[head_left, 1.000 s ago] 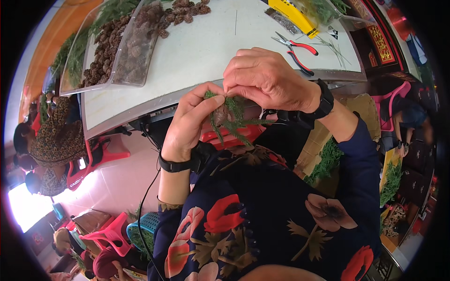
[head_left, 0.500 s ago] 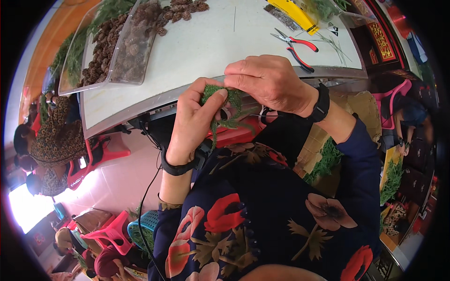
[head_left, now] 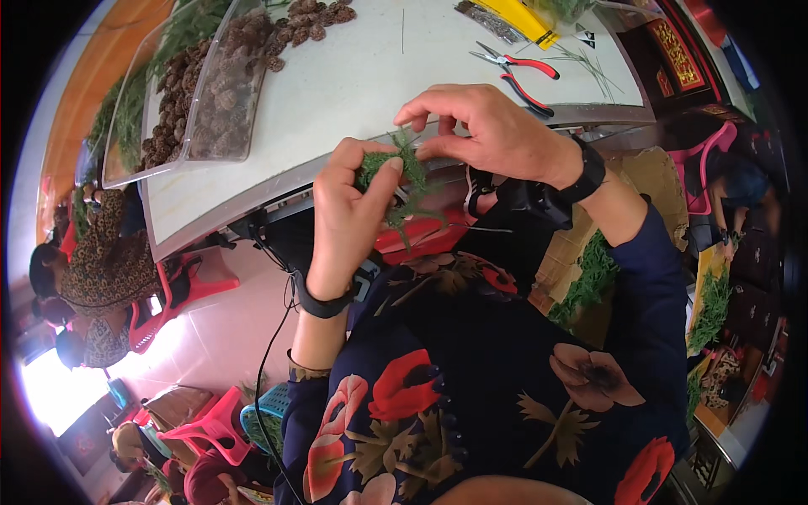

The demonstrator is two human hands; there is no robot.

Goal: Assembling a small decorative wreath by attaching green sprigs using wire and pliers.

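So our left hand point(head_left: 349, 215) is curled round a green sprig bundle point(head_left: 402, 172), thumb pressed on it; our right hand point(head_left: 488, 130) pinches the top of it with fingertips, other fingers loose; it's all held just off the white worktop point(head_left: 353, 84) edge; red-handled pliers point(head_left: 515, 69) lie well beyond, trays of brown cones point(head_left: 215, 84) far left.

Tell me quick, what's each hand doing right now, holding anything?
Left hand: closed around a small bunch of green needle-leaved sprigs.
Right hand: fingertips pinching the top of the same bunch, other fingers curled.
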